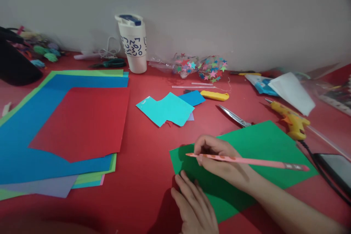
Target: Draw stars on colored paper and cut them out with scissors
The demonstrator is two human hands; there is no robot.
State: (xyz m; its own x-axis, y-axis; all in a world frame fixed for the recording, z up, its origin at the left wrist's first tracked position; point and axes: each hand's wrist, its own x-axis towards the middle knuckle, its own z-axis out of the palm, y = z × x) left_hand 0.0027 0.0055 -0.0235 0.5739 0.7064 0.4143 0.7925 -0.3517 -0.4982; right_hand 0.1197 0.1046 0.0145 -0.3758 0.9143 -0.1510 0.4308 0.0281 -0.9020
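Observation:
A green sheet of paper lies slantwise on the red table in front of me. My right hand is closed around a pink pencil, held low over the sheet with its tip to the left and its eraser end to the right. Whether the tip touches the paper I cannot tell. My left hand rests flat on the near left edge of the sheet, fingers stretched out. Scissors lie by the sheet's far edge, their handles partly hidden under it.
Colored sheets, a red one on top, are stacked at left. Cut cyan pieces lie mid-table near a yellow cutter. A yellow glue gun and phone are at right. A white tumbler stands behind.

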